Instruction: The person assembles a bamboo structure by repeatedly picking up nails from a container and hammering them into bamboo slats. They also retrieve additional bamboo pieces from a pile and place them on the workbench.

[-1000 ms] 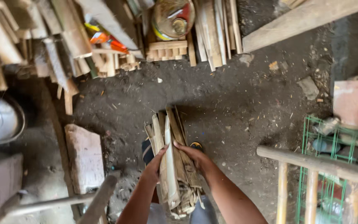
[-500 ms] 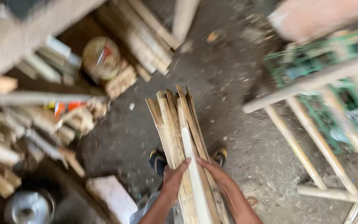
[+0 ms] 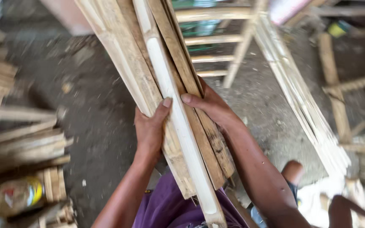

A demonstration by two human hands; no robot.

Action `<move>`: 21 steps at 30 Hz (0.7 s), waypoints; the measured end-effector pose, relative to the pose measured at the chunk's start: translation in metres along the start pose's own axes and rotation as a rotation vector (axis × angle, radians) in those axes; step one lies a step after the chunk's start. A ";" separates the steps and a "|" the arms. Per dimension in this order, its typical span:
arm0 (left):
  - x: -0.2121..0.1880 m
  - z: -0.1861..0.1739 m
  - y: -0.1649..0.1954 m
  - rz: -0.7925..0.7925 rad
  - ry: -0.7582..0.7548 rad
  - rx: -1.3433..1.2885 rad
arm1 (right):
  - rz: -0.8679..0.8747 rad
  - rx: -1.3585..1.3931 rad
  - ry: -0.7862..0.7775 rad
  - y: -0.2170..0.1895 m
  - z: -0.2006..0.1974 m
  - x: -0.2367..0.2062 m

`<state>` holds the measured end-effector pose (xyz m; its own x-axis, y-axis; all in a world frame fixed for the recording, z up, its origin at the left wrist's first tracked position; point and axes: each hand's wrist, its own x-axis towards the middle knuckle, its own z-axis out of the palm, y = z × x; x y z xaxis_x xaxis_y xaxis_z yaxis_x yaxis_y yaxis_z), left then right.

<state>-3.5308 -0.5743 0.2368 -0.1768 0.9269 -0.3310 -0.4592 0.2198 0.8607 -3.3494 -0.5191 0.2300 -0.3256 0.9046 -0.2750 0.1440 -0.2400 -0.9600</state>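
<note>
I hold a bundle of split bamboo slats in front of my body, slanting from the upper left down to my lap. My left hand grips the bundle from the left side, thumb lying on a pale slat. My right hand clasps it from the right, fingers wrapped over the darker slats. The lower ends of the slats rest against my purple garment.
A bamboo ladder-like frame lies on the dirt floor ahead. A sheaf of thin pale strips runs along the right. Stacked wood pieces and a round tin sit at the left. A foot shows lower right.
The view has swung to the right and closer. The bundle has risen toward the camera and now fills the upper middle; both hands keep their hold on it.
</note>
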 end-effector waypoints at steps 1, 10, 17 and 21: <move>0.005 0.025 0.005 0.010 -0.070 0.024 | -0.042 0.011 0.060 -0.010 -0.021 -0.011; 0.075 0.233 -0.018 -0.109 -0.680 0.230 | -0.032 0.066 0.738 -0.036 -0.182 -0.072; 0.121 0.394 -0.065 -0.209 -1.047 0.540 | -0.055 0.395 1.180 -0.021 -0.278 -0.101; 0.127 0.491 -0.118 -0.211 -1.315 0.396 | -0.004 0.370 1.391 -0.007 -0.353 -0.131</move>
<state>-3.0713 -0.3336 0.2831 0.9058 0.4203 -0.0541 -0.0609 0.2554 0.9649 -2.9775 -0.5114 0.2911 0.8652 0.4569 -0.2066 -0.1718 -0.1171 -0.9782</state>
